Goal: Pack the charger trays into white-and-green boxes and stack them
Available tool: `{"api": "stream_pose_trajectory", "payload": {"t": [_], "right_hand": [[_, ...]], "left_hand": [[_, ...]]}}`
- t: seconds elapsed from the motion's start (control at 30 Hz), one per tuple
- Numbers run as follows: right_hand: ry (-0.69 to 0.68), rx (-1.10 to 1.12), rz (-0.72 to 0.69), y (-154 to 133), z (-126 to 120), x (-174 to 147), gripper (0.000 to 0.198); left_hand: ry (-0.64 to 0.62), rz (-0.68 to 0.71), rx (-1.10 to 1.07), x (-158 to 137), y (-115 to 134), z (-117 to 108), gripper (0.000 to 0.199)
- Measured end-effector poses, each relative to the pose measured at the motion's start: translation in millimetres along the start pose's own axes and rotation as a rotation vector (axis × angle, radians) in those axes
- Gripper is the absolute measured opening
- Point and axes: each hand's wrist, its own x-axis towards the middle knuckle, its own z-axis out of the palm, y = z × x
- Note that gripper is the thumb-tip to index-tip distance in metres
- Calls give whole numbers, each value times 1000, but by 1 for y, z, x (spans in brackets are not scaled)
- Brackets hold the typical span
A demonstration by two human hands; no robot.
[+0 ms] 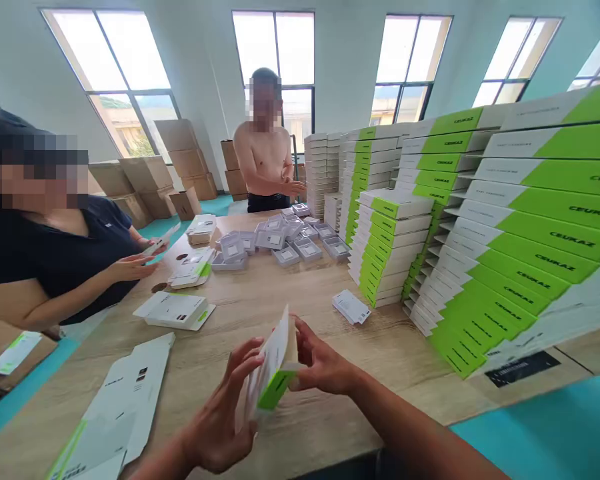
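Observation:
Above the near part of the table, a small white and green carton [281, 383] is held upright between my two hands, with a flap standing up along its top edge. My left hand [225, 407] wraps the left face, fingers along it and thumb low at the front. From the other side, my right hand [325, 360] grips the right edge, its thumb by the green end. Flat unfolded carton blanks [125, 400] lie left of my hands. A small stack of white cards [351, 307] rests on the table beyond my right hand.
Tall stacks of green and white boxes [530, 247] line the right side of the wooden table [260, 293]. Clear plastic trays [280, 240] are piled toward the back. One person [95, 267] works at the left; another [265, 153] stands at the far end.

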Motion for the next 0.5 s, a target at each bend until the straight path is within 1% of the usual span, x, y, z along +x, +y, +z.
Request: {"api": "stream_pose_trajectory", "payload": {"t": [0.03, 0.07, 0.1, 0.17, 0.23, 0.27, 0.3, 0.33, 0.37, 0.4, 0.43, 0.47, 0.5], "right_hand": [[-21, 80, -48, -6, 4, -2, 116], [-23, 93, -87, -12, 10, -4, 124], [-2, 61, -115, -18, 16, -7, 125], [107, -62, -145, -25, 32, -14, 115], [279, -157, -145, -26, 50, -19, 104], [357, -188, -133, -25, 56, -20, 103], [404, -217, -123, -23, 59, -21, 107], [415, -254, -122, -21, 57, -21, 111], [406, -317, -127, -20, 50, -22, 112], [391, -437, -128, -20, 37, -23, 106], [373, -590, -121, -22, 18, -25, 93], [381, -769, -103, -25, -6, -29, 74], [383, -1014, -39, -30, -32, -33, 56]], "left_hand": [[1, -6, -3, 4, 3, 6, 82], [7, -8, 2, 9, 6, 11, 86], [19, -1, 9, 15, 7, 13, 89], [36, 16, 21, 25, 9, 14, 91], [45, -12, 28, 31, 8, 15, 95], [56, -59, 30, 34, 7, 16, 96], [73, -124, 27, 36, 5, 18, 94], [97, -200, 11, 38, 2, 19, 88], [123, -285, -22, 41, -2, 21, 78], [148, -369, -67, 44, -7, 22, 64], [170, -443, -116, 47, -12, 22, 52], [189, -498, -165, 50, -18, 22, 43], [208, -537, -208, 52, -23, 21, 41]]}}
